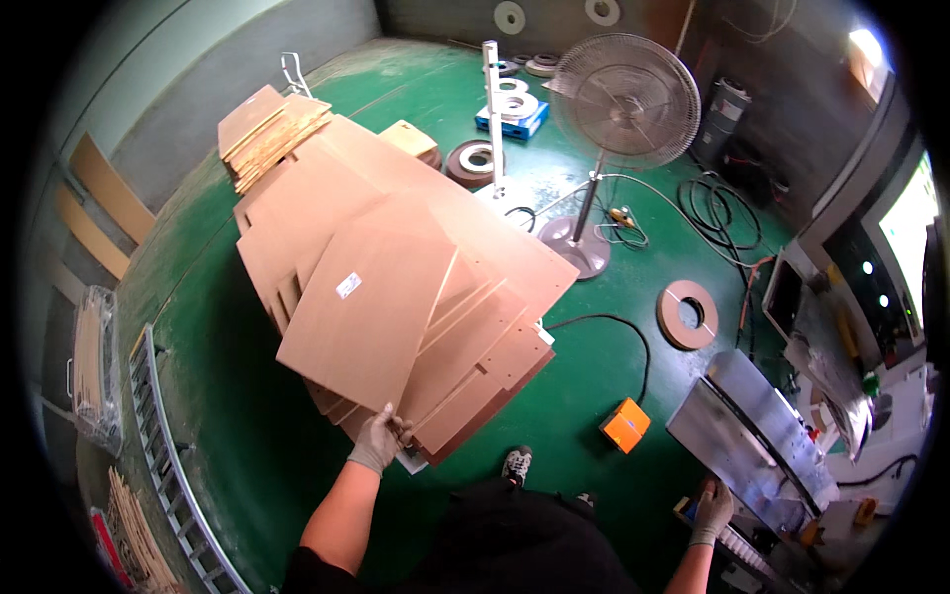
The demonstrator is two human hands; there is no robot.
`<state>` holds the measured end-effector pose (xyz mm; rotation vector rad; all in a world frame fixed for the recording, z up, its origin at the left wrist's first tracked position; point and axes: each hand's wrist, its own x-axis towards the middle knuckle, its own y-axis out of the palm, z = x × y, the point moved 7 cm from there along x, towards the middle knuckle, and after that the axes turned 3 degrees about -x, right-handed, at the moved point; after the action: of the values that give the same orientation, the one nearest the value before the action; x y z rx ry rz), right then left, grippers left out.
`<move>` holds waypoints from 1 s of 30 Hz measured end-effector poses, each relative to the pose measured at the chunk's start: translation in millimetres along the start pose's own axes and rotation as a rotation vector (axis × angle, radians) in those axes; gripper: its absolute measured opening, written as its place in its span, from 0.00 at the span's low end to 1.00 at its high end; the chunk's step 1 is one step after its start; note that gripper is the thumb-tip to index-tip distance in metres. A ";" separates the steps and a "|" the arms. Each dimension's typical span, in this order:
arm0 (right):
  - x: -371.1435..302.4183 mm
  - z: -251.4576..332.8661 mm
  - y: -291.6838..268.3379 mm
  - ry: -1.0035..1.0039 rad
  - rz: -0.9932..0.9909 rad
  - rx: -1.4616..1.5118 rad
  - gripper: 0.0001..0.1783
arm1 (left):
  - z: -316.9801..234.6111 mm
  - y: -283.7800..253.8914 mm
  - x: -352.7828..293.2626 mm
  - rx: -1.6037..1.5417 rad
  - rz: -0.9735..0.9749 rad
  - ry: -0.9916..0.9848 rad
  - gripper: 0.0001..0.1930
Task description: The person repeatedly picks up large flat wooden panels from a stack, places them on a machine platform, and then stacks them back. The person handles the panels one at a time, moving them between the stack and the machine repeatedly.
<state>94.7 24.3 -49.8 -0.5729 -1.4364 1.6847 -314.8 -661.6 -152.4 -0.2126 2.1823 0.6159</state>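
My left hand (pixel 378 442), in a pale glove, pinches the near corner of a light brown wood panel (pixel 371 307). That panel bears a small white label and lies askew on top of a long stack of boards (pixel 485 381). My gloved right hand (pixel 712 512) is at the lower edge of a metal-topped machine (pixel 737 436), beside its row of white rollers (pixel 744 554). Its fingers look curled, but what they hold, if anything, is hard to make out.
An orange foot-pedal box (pixel 625 426) with a black cable sits on the green floor. Beyond it lies a roll of edge banding (pixel 687 315). A pedestal fan (pixel 625 104) stands behind the stack, with hoses to its right. A metal ladder (pixel 173 465) lies at left.
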 end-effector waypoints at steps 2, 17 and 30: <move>0.7 -0.3 -0.8 0.049 0.030 -0.009 0.16 | 24.6 1.1 -5.6 0.038 0.069 -0.132 0.17; 3.5 17.5 -38.0 0.199 0.142 -0.050 0.17 | 12.3 95.7 33.9 -0.251 0.217 0.291 0.34; 5.6 -11.8 -17.8 0.630 0.416 1.303 0.30 | 70.5 219.6 -105.0 0.596 0.631 -0.254 0.36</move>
<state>106.0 35.7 -34.8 -0.5402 0.3447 2.0558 -277.3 -442.6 -30.5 0.8467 2.0623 0.2697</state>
